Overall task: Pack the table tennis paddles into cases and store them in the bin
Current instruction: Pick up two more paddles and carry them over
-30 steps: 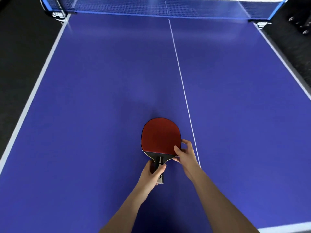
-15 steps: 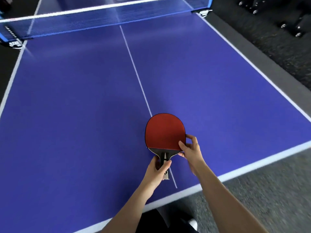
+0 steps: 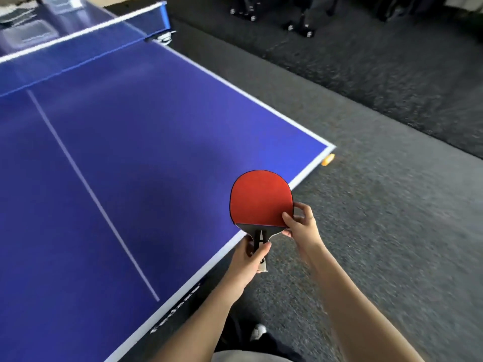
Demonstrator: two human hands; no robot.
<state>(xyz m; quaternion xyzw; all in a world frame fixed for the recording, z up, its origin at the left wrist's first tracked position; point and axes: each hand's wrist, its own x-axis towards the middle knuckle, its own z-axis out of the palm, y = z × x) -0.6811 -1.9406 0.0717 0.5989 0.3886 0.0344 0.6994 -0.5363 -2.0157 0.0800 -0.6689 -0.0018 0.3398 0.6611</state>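
Observation:
A table tennis paddle with a red rubber face and a black-and-pale handle is held upright over the near right edge of the blue table. My left hand grips the handle from below. My right hand pinches the lower right edge of the blade between thumb and fingers. No case or bin is in view.
The net crosses the far end of the table, with blurred grey objects beyond it. An orange ball lies on the grey carpet by the table's right corner. Black wheeled stands are at the back. My shoe shows below.
The view has swung to the right, so the table now lies to the left and the carpet to the right. Both hands keep the same hold on the paddle.

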